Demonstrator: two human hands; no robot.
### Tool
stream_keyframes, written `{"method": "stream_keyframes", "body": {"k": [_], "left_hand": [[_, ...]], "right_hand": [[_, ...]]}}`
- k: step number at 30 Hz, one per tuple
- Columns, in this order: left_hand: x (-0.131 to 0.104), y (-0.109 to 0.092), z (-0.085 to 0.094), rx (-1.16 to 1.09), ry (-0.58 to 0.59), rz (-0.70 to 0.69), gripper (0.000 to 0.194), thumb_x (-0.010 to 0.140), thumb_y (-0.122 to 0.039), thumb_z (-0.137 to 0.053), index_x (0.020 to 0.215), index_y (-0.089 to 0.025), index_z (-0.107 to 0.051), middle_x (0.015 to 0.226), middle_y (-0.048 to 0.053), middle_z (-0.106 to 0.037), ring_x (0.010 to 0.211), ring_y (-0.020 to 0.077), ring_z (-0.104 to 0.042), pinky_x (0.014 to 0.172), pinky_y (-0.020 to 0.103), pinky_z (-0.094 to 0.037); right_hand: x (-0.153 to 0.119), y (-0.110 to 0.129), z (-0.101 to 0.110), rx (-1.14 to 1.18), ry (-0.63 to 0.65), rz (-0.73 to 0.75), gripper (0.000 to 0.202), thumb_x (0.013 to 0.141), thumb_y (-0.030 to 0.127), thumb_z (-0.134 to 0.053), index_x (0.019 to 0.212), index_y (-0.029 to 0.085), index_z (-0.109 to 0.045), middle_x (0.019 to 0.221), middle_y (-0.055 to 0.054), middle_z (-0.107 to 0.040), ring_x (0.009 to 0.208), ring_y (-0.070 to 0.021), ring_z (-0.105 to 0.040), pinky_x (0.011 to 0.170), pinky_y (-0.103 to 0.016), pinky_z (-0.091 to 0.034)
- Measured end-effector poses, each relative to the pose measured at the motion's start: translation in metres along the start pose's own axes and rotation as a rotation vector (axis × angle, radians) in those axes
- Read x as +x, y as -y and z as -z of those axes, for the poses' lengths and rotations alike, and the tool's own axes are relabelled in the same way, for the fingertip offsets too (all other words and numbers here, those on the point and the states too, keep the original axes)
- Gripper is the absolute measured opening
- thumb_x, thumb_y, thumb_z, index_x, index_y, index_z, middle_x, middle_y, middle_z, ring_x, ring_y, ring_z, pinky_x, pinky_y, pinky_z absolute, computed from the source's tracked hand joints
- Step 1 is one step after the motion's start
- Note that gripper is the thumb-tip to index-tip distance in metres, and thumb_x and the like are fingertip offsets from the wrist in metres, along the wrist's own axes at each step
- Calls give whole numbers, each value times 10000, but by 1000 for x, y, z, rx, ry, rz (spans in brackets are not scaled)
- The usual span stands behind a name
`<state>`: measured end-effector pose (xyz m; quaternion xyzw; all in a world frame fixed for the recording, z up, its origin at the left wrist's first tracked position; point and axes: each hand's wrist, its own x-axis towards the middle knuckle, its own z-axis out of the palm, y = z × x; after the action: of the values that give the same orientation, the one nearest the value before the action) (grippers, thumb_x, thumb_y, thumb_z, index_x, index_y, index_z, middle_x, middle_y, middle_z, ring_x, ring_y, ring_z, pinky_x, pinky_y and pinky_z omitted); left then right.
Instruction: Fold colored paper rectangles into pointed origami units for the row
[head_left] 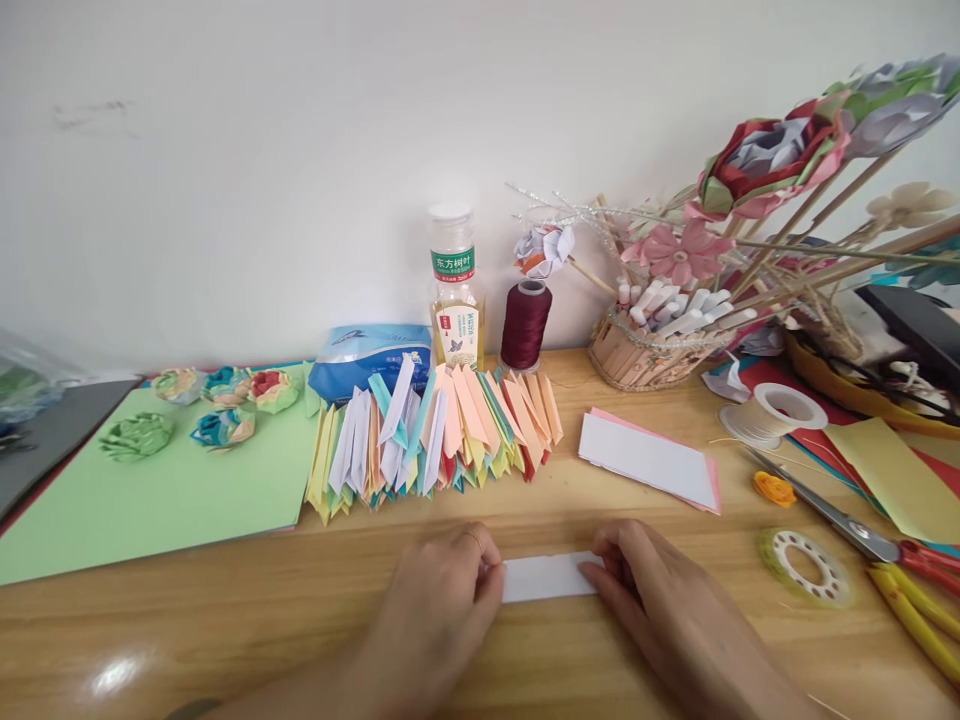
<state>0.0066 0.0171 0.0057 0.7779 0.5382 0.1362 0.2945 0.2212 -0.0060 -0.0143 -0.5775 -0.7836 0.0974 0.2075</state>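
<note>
White paper strip (547, 578), held lengthwise between both hands on the wooden tabletop (187, 620) (touching it or just above, cannot tell which). Pinched at one end by the left hand (454, 585), thumb and forefinger closed together; pinched at the other by the right hand (649, 590), fingers curled. Just beyond, a row of folded paper pieces (442, 430); farther right, white-and-pink paper slips (645, 462) and scissors (862, 535).
</note>
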Motion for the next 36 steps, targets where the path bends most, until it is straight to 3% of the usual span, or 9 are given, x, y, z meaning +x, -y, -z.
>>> {"method": "stream_keyframes", "body": {"k": [4, 6, 10, 13, 14, 17, 20, 27, 36], "left_hand": [[-1, -2, 1, 98, 16, 3, 120, 793, -118, -501, 698, -184, -532, 593, -42, -580, 523, 135, -550, 492, 231, -338], [-2, -1, 2, 187, -34, -38, 98, 796, -125, -513, 724, -186, -538, 645, -30, -583, 554, 146, -557, 481, 237, -329], [-3, 5, -3, 394, -232, -400, 159, 892, -164, -450, 943, -214, -592, 889, 22, -599, 730, 165, -553, 572, 251, -390], [-5, 10, -12, 486, -263, -673, 239, 941, -185, -415, 1124, -240, -558, 955, 26, -604, 750, 166, -500, 652, 286, -398], [-6, 12, -15, 515, -267, -706, 250, 944, -187, -425, 1158, -233, -545, 967, 29, -602, 764, 170, -488, 663, 295, -390], [-8, 13, -23, 584, -293, -698, 261, 951, -217, -450, 1201, -229, -526, 976, 30, -586, 786, 169, -468, 677, 306, -361], [-8, 15, -28, 593, -312, -669, 256, 957, -265, -450, 1203, -240, -520, 995, 35, -566, 792, 164, -467, 693, 311, -344], [-10, 11, -21, 636, -267, -675, 319, 935, -237, -487, 1254, -243, -488, 954, 30, -569, 797, 177, -461, 719, 328, -317], [-35, 13, -13, 827, -267, -648, 315, 930, -233, -402, 1178, -135, -570, 1015, 112, -606, 943, 220, -453, 805, 358, -339]], "right_hand": [[3, -3, 5, -10, -27, 50, 132, 878, 283, -465, 765, 242, -410, 639, 15, -528, 532, -161, -542, 461, -255, -420], [5, -5, 8, -24, -46, 76, 133, 878, 293, -471, 766, 235, -428, 655, 3, -534, 563, -169, -542, 488, -268, -427], [10, -7, 11, -81, -60, 116, 158, 898, 292, -453, 758, 219, -455, 687, -19, -556, 617, -180, -541, 535, -287, -428], [12, -5, 12, -127, -98, 182, 218, 926, 256, -401, 739, 204, -499, 705, -34, -584, 647, -184, -545, 561, -299, -421], [10, -3, 13, -137, -121, 225, 236, 934, 235, -386, 746, 198, -524, 712, -37, -599, 651, -181, -548, 570, -301, -418], [3, 4, 18, -144, -183, 446, 254, 940, 165, -362, 889, 171, -610, 816, -51, -671, 756, -179, -593, 670, -317, -440], [-7, 12, 21, -185, -155, 615, 314, 937, 135, -333, 1070, 129, -616, 989, -69, -696, 945, -186, -599, 796, -318, -448], [-10, 18, 19, -273, -105, 575, 405, 936, 111, -250, 1082, 98, -628, 1003, -97, -689, 960, -200, -594, 796, -334, -503], [-6, 9, 27, -294, -132, 600, 427, 957, 112, -207, 1072, 122, -619, 1006, -57, -699, 941, -176, -612, 750, -293, -522]]}}
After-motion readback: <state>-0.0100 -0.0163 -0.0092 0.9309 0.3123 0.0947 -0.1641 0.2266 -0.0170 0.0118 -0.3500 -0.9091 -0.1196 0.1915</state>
